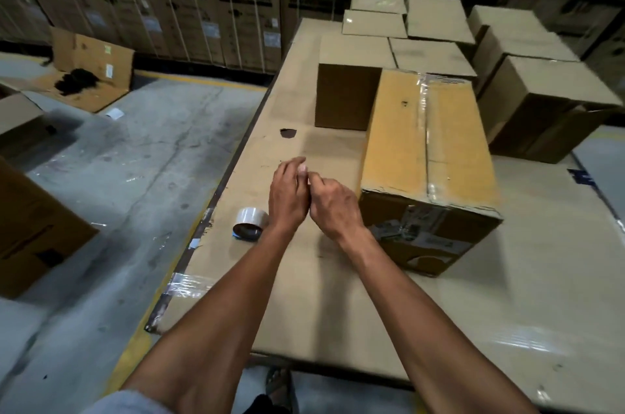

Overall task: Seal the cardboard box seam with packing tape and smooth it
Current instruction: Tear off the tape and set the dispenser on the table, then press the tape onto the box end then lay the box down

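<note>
A yellowish cardboard box (399,143) lies on the work surface right of centre. Clear packing tape (426,129) runs along its top seam and down its near end. A roll of clear tape (250,221) stands on the surface at the left, near the edge. My left hand (287,193) and my right hand (333,207) meet in front of the box, just left of its near corner, touching neither box nor roll. Their fingertips are pinched together. Something small and pale shows between them; I cannot tell if it is tape.
The work surface is a big flat cardboard sheet (304,295) with its left edge above a concrete floor (128,160). Several closed boxes (389,51) stand behind the taped box, and more are stacked at the right (541,102). Tall stacked cartons (169,1) line the back.
</note>
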